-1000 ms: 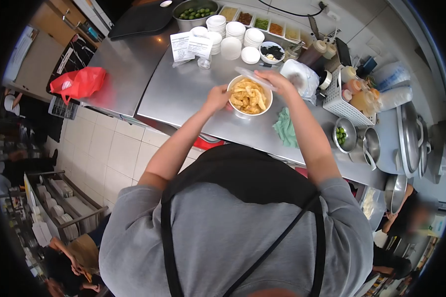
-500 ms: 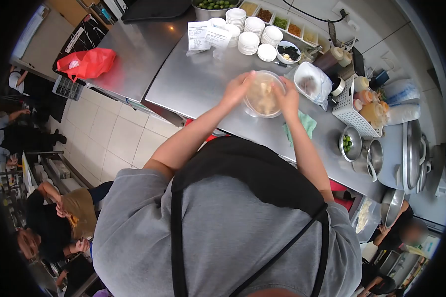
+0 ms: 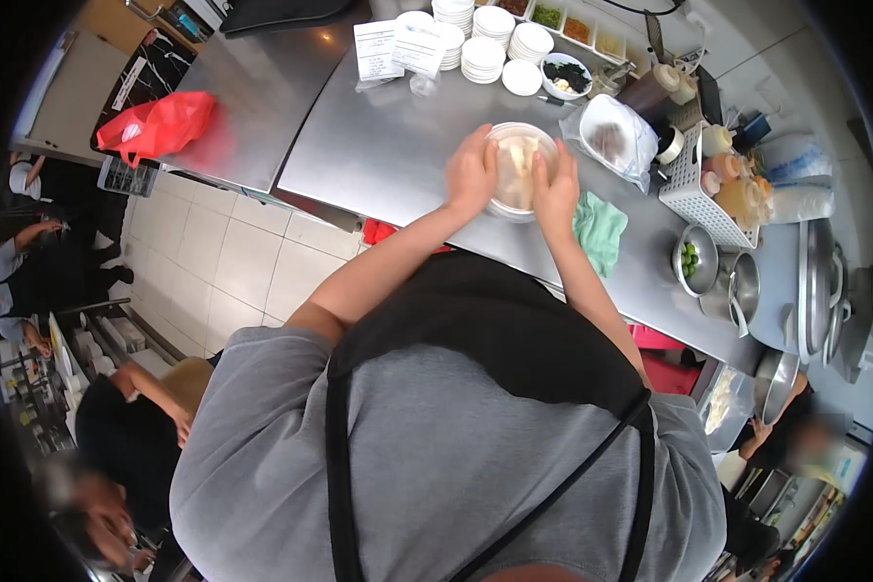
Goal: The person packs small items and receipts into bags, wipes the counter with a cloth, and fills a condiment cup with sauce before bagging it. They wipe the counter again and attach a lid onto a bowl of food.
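Note:
Between my two hands is a round clear plastic tub (image 3: 517, 171) with pale pieces of food showing inside, held over the steel counter near its front edge. My left hand (image 3: 471, 175) wraps the tub's left side, thumb toward the top. On the opposite side my right hand (image 3: 556, 194) grips it, with its thumb over the rim. Whether a lid is pressed on cannot be made out clearly. Just right of my right wrist lies a crumpled green cloth (image 3: 599, 233).
Stacked white dishes (image 3: 482, 58), paper slips (image 3: 378, 50) and a bowl of dark strips (image 3: 565, 76) line the back. To the right are a bagged white tub (image 3: 609, 141), a bottle basket (image 3: 706, 189) and a metal bowl with limes (image 3: 694, 260). A red bag (image 3: 160, 126) sits left.
My hands have shifted slightly around the tub, the left now covering more of its side. The tub sits more level in view. Coworkers at the left have moved.

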{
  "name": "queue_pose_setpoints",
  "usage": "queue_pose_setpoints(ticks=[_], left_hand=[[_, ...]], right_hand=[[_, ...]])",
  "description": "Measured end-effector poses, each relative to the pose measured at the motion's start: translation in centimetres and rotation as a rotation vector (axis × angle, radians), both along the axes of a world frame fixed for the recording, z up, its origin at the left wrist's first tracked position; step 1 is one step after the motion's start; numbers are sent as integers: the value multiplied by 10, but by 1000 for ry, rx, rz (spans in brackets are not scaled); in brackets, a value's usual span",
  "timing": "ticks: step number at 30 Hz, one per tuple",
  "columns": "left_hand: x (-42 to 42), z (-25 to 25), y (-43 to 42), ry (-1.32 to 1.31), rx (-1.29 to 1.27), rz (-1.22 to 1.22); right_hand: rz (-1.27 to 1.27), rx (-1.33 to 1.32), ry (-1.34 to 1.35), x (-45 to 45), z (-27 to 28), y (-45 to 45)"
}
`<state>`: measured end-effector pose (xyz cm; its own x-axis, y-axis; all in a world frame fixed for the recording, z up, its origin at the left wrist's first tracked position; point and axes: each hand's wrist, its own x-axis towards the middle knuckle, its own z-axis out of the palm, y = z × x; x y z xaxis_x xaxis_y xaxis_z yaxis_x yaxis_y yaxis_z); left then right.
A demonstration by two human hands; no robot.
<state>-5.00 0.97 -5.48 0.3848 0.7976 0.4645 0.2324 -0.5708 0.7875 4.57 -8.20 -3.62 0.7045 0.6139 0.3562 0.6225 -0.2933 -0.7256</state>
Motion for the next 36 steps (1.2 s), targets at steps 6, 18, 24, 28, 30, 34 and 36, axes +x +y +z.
queue_pose_setpoints(ticks=[6,18,24,28,30,34,36], left_hand=[[12,11,15,221,-30,-1],[17,15,38,393,-156,-271],[22,5,49,241,-366,-383],[27,-6,50,240,-429,-367],[27,-10,51,194,-448,-369],[29,-15,56,273,-538,-345],[30,-18,56,235,-542,-354]], right_hand=[[-32,-13,-41,10,-3,9],[94,9,74,50,-16,13],[115,38,178,55,-27,21],[67,78,423,53,-33,22],[25,79,471,50,-27,22],[25,40,501,51,-27,22],[22,20,493,52,-27,23]])
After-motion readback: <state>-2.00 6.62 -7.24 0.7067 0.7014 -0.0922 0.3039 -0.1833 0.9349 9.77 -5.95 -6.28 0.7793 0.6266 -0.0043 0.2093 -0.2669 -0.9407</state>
